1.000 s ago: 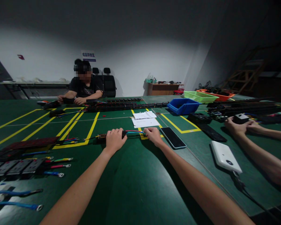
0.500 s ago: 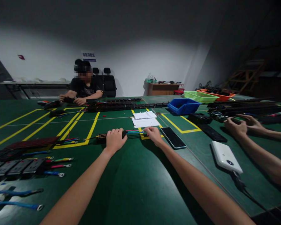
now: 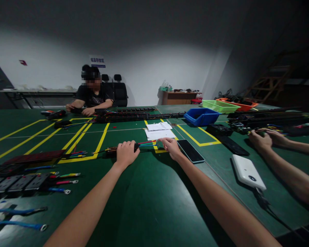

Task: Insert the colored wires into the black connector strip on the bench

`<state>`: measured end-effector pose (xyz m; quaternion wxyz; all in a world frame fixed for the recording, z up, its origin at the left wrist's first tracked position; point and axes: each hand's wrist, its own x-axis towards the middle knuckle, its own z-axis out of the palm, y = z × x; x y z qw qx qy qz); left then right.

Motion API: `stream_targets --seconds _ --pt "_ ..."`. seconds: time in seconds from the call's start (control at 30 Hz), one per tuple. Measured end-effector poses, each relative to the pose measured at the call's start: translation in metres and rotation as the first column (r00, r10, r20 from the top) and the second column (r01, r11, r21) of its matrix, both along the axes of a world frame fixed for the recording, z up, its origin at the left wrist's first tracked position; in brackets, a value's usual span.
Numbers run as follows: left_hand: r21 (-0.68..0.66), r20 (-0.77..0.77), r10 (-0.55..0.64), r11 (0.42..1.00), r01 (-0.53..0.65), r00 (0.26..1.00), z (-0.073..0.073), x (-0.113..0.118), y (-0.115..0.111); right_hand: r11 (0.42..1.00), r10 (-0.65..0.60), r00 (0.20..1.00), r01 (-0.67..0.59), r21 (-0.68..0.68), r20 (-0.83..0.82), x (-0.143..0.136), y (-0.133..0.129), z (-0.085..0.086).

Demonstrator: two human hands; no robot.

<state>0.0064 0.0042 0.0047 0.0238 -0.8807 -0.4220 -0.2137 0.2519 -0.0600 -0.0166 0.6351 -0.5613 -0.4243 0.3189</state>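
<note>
"How is the left grip?"

"My left hand (image 3: 127, 153) is closed palm-down over the black-sleeved part of a wire bundle (image 3: 146, 143), fingers curled round its far side, with red and blue wires running out toward my right."

"And the other?"

"My right hand (image 3: 171, 148) is at the wire ends, thumb and forefinger close together. I can't tell whether they pinch anything — the tips are too small to make out."

"Where on the table does the bundle lie?"

"On the green table (image 3: 144, 202), well in from the far edge, its right end over yellow tape (image 3: 159, 151). White papers (image 3: 159, 132) lie just beyond that end, and I have a phone (image 3: 191, 151) just right of my right hand."

"What else can you see?"

"Toward the left edge, black modules (image 3: 20, 185) with ring-ended leads. Near the far edge, right of the papers, a blue bin (image 3: 202, 117), then a green bin (image 3: 220, 107) and an orange bin (image 3: 252, 107). On my right, a white device (image 3: 248, 171) with a cable — and past it a co-worker's hands (image 3: 264, 139) around something I can't make out. Another person (image 3: 95, 96) sits at the far edge, toward the left."
</note>
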Motion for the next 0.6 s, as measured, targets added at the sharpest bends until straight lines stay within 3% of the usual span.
stream_targets --seconds 0.3,0.6 --pt "0.045 -0.024 0.013 0.999 -0.012 1.000 0.000 0.001 0.000 0.992 0.123 0.992 -0.123 0.005 -0.017 0.001 -0.001 0.002" --pt "0.037 -0.022 0.002 0.999 -0.001 1.000 0.000 0.000 0.000 0.995 0.086 0.987 -0.078 -0.067 0.136 0.001 0.012 -0.015"
